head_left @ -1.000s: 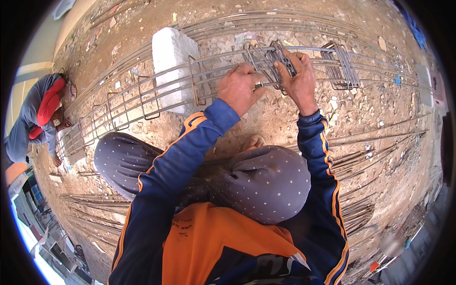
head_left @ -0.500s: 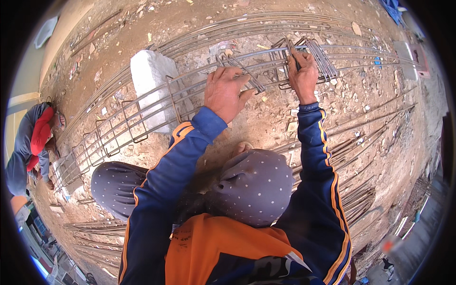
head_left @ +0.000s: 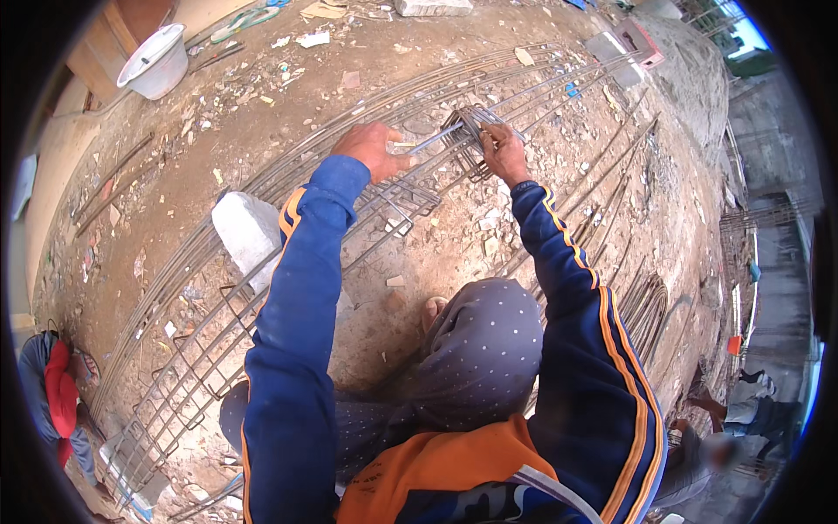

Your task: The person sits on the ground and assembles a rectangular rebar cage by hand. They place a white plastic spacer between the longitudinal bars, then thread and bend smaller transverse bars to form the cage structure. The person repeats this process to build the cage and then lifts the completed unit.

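My right hand [head_left: 504, 155] is closed on a bundle of rectangular wire stirrups [head_left: 471, 140], which hang around the long steel bars of a rebar cage. My left hand [head_left: 368, 150] is to the left of the bundle, its fingers and thumb around one steel bar [head_left: 436, 138]; the palm side is hidden. Just below this hand, another stirrup [head_left: 410, 203] sits aslant on the bars. Farther left, spaced stirrups [head_left: 194, 365] form the cage. A white block [head_left: 248, 234] stands under the bars, partly behind my left sleeve.
Loose rods [head_left: 602, 188] lie on the rubble-strewn ground at right, near a bundle of bent bars [head_left: 644, 310]. A white tub [head_left: 157, 63] stands at far left. A person with a red sleeve [head_left: 59, 393] crouches at the cage's left end; another person [head_left: 698, 463] is at lower right.
The view has swung, bringing the white tub into sight. My left hand has left the slanted stirrup and closed around a bar. My right hand stays on the stirrup bundle.
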